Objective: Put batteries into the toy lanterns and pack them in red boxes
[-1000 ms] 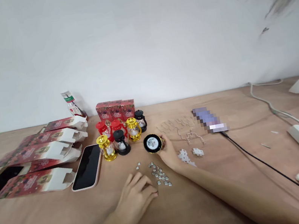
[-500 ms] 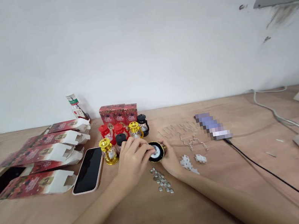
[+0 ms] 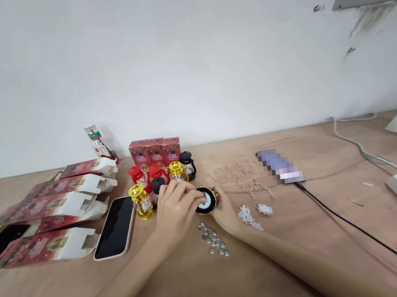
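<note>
My right hand (image 3: 228,214) grips a miniature gold lantern (image 3: 211,203) from its right side, with the round black-rimmed base and pale centre turned towards me. My left hand (image 3: 174,211) reaches over from the left, its bunched fingertips pressed at the middle of that base. Whatever those fingertips pinch, if anything, is too small to make out. Just below the hands lie several silver button cells (image 3: 214,241). Left of my left hand stand more small lanterns: gold (image 3: 142,203), red (image 3: 156,172) and black (image 3: 187,165).
Flattened red boxes (image 3: 52,206) and a phone (image 3: 115,228) lie to the left. Closed red boxes (image 3: 155,150) stand by the wall. Bent wires (image 3: 254,187) and white plastic pieces (image 3: 246,215) lie right of my hands. A black cable (image 3: 348,222) runs from another phone (image 3: 279,165).
The view has shifted slightly, so everything sits a little further left. Both hands stay on the lantern, with the left fingertips moving only slightly at its base.
</note>
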`<state>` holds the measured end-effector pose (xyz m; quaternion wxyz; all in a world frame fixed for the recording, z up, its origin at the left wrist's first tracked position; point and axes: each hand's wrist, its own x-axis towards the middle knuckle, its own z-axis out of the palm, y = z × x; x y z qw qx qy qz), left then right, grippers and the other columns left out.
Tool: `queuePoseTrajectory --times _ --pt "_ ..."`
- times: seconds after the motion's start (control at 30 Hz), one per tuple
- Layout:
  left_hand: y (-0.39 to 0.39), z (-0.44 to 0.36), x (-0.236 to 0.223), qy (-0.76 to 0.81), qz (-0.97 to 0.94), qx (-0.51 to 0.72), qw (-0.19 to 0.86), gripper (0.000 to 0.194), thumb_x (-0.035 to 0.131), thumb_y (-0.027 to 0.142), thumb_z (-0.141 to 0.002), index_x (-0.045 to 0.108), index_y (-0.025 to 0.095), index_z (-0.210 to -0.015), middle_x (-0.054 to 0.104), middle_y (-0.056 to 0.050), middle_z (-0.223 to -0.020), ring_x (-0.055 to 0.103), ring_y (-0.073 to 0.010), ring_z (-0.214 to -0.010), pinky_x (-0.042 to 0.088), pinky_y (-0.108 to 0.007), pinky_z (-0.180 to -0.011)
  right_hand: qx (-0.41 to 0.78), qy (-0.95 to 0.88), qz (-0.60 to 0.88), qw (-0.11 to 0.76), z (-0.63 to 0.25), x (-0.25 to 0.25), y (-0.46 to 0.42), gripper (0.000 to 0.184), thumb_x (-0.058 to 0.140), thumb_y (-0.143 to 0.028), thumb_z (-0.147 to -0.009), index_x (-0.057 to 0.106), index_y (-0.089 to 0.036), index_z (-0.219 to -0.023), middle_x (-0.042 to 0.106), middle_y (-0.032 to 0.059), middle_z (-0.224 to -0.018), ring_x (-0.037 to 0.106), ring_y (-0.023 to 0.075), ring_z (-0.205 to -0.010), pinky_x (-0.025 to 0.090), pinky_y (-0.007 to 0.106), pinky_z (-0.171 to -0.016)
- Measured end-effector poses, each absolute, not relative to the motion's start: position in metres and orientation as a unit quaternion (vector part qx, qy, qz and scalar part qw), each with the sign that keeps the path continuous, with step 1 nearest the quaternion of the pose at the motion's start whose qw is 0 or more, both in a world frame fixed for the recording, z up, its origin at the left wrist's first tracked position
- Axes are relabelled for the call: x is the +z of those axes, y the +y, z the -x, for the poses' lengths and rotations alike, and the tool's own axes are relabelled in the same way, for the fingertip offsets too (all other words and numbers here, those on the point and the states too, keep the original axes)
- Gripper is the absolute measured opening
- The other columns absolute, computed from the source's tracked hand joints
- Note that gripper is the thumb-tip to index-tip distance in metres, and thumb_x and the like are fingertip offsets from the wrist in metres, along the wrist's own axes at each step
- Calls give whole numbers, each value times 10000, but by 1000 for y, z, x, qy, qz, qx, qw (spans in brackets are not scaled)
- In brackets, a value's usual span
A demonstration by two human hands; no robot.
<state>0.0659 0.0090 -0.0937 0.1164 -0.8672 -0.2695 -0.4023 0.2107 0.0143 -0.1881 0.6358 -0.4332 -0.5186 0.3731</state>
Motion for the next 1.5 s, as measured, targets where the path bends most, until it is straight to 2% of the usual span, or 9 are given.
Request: queuePoseTrajectory --times 0.3,0.53,0.67,0.77,0.87,1.1,1.3,1.43,1.5 --pt "8 -65 -91 -270 876 -377 135 235 470 236 -964 616 180 -789 638 -23 -802 490 -171 -738 293 -314 -642 365 -522 430 640 -210 -187 14 243 632 -175 -633 545 -210 -857 611 -19 -819 554 147 -725 453 260 -675" --pt "3 -41 -105 -279 849 -435 107 131 519 231 -943 609 182 -862 629 -21 -779 521 -160 -735 368 -296 -661 354 -515 440 645 -210 -186 15 308 610 -146 -599 536 -216 -890 635 -7 -839 579 173 -789 458 280 -713" --pt "-1 -16 -132 -328 888 -315 61 248 470 291 -962 636 194 -807 628 -19 -768 524 -169 -730 378 -298 -654 354 -511 441 648 -211 -185 16 289 564 -135 -576 545 -216 -853 638 -9 -822 580 171 -776 457 275 -698" --pt "-6 -5 -148 -353 905 -235 26 186 513 295 -941 660 200 -878 646 -19 -814 549 -187 -780 397 -310 -679 355 -507 442 649 -210 -184 15 287 559 -138 -557 543 -217 -833 633 -15 -795 577 171 -755 456 273 -680" --pt "-10 -4 -154 -373 904 -209 14 148 540 279 -927 665 200 -926 656 -24 -861 564 -201 -835 413 -330 -723 350 -506 447 649 -210 -183 14 288 566 -141 -552 541 -219 -828 633 -15 -796 571 174 -757 453 279 -682" --pt "-7 -15 -149 -407 892 -195 -15 153 557 211 -895 650 187 -776 651 -22 -792 581 -196 -774 417 -324 -682 338 -511 456 646 -211 -185 15 287 562 -133 -553 551 -220 -826 630 -16 -782 560 176 -753 446 279 -680" --pt "-9 -17 -145 -416 881 -218 -58 140 545 155 -872 578 187 -740 638 -7 -754 596 -180 -711 430 -295 -630 338 -516 452 645 -210 -185 14 273 592 -134 -579 548 -221 -833 637 -11 -798 571 177 -764 454 278 -685" --pt "-11 -22 -130 -354 868 -348 -27 182 473 209 -941 572 188 -790 630 -9 -741 574 -159 -691 434 -269 -613 341 -519 448 643 -210 -184 14 254 596 -133 -599 554 -216 -836 638 -8 -798 574 176 -767 453 283 -695" --pt "-11 -30 -117 -302 856 -419 7 147 494 204 -942 571 183 -818 634 -4 -727 545 -148 -669 424 -260 -615 344 -521 446 641 -210 -184 13 250 599 -132 -599 555 -215 -830 634 -8 -800 571 176 -767 450 283 -694"
